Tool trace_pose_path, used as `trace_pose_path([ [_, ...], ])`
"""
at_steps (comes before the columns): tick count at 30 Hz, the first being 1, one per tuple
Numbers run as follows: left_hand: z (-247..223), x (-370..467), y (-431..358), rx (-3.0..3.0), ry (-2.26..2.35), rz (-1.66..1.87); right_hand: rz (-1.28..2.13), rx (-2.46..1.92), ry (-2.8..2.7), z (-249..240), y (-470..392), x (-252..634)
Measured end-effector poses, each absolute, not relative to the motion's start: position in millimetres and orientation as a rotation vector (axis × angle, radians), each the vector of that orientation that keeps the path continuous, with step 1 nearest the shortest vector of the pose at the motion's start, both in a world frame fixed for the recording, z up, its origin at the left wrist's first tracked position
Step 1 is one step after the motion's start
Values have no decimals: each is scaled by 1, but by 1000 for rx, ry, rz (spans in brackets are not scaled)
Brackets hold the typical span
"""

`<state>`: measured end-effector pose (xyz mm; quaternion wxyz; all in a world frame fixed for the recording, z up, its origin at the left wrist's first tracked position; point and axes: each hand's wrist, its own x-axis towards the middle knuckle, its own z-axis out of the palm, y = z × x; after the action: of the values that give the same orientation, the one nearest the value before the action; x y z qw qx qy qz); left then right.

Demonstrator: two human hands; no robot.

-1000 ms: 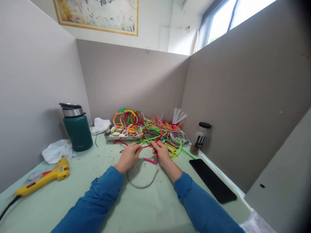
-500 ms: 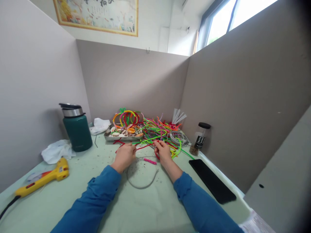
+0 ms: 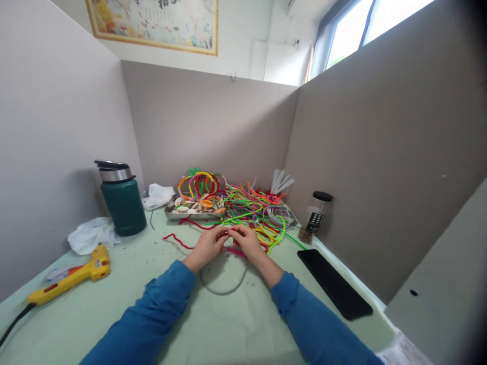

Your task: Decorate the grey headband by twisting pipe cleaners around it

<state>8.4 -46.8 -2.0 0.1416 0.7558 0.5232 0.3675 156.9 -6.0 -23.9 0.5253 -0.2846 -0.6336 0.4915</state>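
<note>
My left hand [image 3: 208, 247] and my right hand [image 3: 248, 242] meet fingertip to fingertip above the middle of the table. Both are closed in a pinch on a red pipe cleaner [image 3: 177, 239], whose crinkled tail reaches out to the left of my left hand. Only a speck of red shows between the fingertips; the rest there is hidden. Just under my right hand lies a short pink fuzzy piece [image 3: 236, 251], partly covered. A thin grey hoop [image 3: 222, 293], open in shape, rests on the table below my hands, its upper part hidden by them.
Behind my hands are a metal tray [image 3: 194, 216] of shells, several colourful pipe-cleaner hoops [image 3: 203, 185] and a tangled pipe-cleaner pile [image 3: 251, 203]. Left stand a green bottle [image 3: 124, 208] and a yellow glue gun [image 3: 70, 280]. Right are a jar [image 3: 315, 218] and a black phone-like slab [image 3: 334, 284].
My hands were apart with the red pipe cleaner stretched between them; now they have come together at the fingertips. More of its tail sticks out on the left.
</note>
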Motion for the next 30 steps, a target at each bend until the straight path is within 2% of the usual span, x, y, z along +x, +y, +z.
trace_pose_path([
  [15, -1, 2, -46, 2168, 1583, 1138, 712, -736, -1766, -27, -6, 162],
  [30, 1, 0, -48, 2141, 1486, 1077, 408, -707, -1967, -15, -20, 164],
])
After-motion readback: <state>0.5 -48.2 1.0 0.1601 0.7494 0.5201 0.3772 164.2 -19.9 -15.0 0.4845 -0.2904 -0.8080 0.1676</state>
